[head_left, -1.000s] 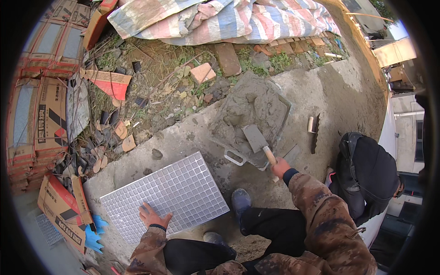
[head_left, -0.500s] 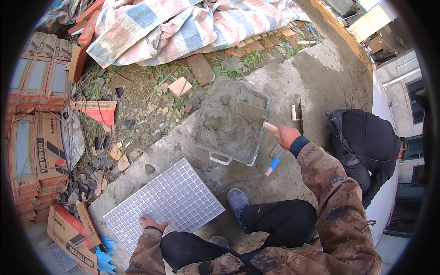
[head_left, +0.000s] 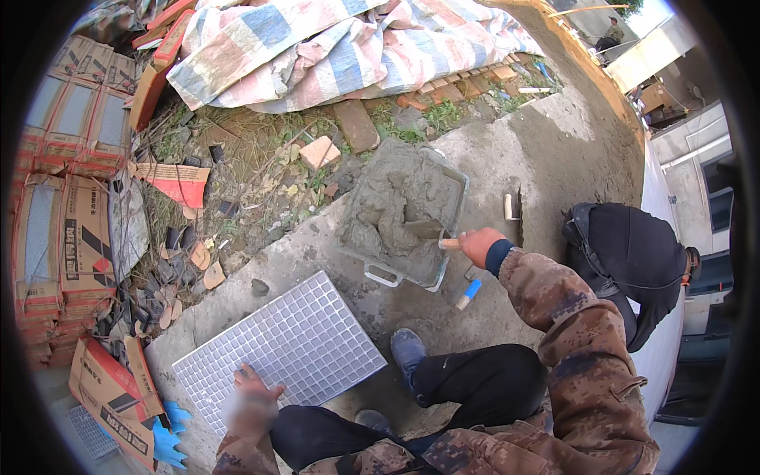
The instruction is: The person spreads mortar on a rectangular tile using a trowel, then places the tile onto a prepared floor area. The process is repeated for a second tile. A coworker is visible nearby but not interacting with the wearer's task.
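My right hand is wrapped around the wooden handle of a trowel. The trowel's blade is partly sunk in wet grey mortar, which fills a rectangular tub on the concrete. At the lower left, my left hand lies with fingers spread on a grey tile, its face-up side covered in a raised square grid. Between tub and knee lies a tool with a blue-and-tan handle; its far end reaches beneath my right arm.
A toothed trowel with a pale handle lies right of the tub. Beyond it a person in black bends over. Boxed tiles are stacked at left, torn cardboard nearby. A striped tarp and bricks lie at the back.
The trowel has moved down and left, its blade digging from the mortar's top right into its middle. My left hand stays on the tile. The view has shifted slightly.
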`<state>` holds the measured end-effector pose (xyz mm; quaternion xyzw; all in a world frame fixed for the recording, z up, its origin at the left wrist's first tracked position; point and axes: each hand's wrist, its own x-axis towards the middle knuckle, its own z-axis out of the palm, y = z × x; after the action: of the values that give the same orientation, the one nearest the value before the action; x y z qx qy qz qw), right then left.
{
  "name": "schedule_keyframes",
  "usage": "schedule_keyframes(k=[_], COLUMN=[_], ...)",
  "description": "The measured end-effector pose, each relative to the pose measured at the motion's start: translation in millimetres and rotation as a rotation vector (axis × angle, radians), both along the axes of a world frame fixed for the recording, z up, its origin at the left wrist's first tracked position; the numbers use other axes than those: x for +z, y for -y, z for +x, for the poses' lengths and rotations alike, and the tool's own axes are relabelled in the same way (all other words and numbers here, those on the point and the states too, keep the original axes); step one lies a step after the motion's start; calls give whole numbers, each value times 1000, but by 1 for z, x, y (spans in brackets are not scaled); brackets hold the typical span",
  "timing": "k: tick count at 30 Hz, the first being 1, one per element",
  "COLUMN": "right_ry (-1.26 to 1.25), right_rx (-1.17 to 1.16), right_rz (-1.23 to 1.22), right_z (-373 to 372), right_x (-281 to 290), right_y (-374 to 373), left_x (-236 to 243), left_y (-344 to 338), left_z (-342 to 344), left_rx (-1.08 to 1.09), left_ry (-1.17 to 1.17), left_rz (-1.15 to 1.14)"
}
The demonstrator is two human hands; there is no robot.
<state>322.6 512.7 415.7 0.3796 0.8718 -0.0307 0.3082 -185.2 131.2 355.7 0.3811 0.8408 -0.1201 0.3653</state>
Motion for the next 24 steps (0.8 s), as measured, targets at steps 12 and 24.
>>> schedule_keyframes(k=[12,24], right_ry=[-90,-260], right_rx=[-21,-528], right_rz=[74,-249], right_z=[-32,-4], right_x=[-32,-42], right_y=[43,50], left_x=[-20,-18], left_y=[8,15], left_z=[-6,-6], left_rx=[-66,-60], left_ry=[-58,-69], left_rz=[-12,72])
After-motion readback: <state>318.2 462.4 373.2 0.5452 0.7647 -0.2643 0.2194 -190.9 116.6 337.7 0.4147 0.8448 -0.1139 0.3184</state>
